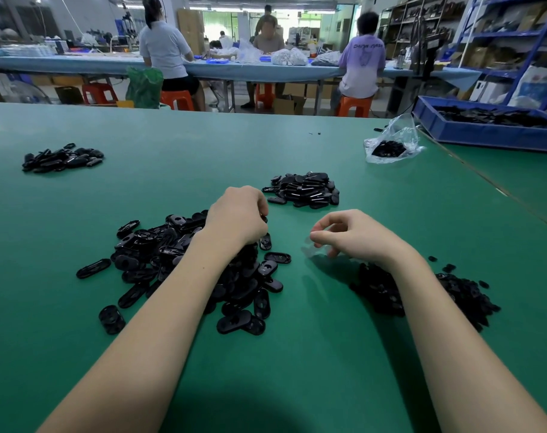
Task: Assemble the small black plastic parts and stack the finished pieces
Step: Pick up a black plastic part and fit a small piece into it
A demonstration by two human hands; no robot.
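A big loose pile of black oval plastic shells [184, 264] lies on the green table [328, 354] under my left forearm. My left hand [237, 217] hovers at the pile's far edge with fingers curled down; a small black part shows at its fingertips. My right hand [353, 234] hangs over bare table, fingers loosely curled, with nothing visible in it. Below its wrist lies a heap of smaller black parts [428, 292]. A neater heap of black oval pieces [306, 189] sits beyond both hands.
Another small heap of black pieces [62, 157] lies far left. A clear plastic bag [390, 145] with black parts sits far right, beside a blue bin [484, 132] of parts. People sit at a long bench behind the table.
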